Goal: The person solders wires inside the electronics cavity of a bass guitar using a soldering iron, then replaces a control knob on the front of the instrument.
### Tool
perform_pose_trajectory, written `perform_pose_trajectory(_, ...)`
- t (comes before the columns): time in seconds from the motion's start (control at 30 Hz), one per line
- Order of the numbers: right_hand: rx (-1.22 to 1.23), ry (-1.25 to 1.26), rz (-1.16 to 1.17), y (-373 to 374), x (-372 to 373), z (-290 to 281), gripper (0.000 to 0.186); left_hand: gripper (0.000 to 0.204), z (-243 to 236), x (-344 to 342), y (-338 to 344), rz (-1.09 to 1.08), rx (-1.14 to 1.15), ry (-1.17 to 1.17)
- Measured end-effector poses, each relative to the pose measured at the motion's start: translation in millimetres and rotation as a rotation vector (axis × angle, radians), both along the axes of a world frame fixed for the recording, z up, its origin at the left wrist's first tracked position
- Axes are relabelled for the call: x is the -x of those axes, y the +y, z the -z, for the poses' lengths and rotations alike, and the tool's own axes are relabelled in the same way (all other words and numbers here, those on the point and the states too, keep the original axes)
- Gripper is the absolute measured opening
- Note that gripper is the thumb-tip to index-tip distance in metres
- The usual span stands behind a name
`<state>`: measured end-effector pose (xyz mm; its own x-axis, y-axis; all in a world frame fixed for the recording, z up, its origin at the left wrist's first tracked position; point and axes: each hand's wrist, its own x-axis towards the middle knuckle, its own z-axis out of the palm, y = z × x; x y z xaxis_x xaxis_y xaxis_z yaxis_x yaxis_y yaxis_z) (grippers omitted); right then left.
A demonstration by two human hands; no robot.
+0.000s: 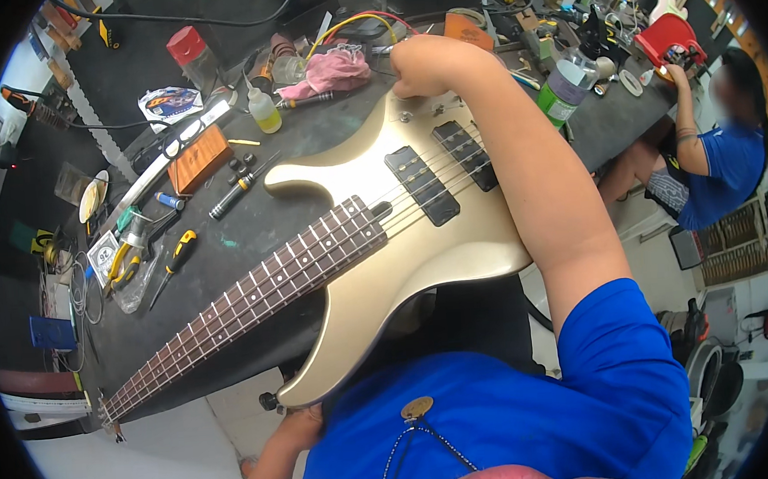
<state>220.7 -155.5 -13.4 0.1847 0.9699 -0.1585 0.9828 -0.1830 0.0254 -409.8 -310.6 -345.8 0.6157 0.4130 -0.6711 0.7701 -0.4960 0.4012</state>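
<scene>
A champagne-gold bass guitar [378, 284] lies across me on the bench edge, its fretted neck [237, 308] reaching down to the left. My right forearm crosses the body past two black pickups [420, 185]. My right hand [421, 63] is curled at the body's far edge, beside a pink cloth [337, 72]; what its fingers hold is hidden. My left hand [303, 421] is low, under the lower horn beside a dark strap button [271, 400], its fingers mostly hidden behind the guitar.
The dark bench [223, 233] holds screwdrivers [172, 263], pliers, a wooden block [198, 161], a dropper bottle [264, 110] and a large green-labelled bottle [561, 94]. A co-worker [727, 180] in blue sits at the right, a hand at a red tray [664, 37].
</scene>
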Motion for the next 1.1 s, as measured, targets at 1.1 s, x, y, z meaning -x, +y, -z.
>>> perform_pose_trajectory(1.1, 0.032, -0.004, 0.029, 2.2, 1.6, -0.2, 0.031, 0.126, -41.8, -22.6, -0.9, 0.282, -0.112, -0.043)
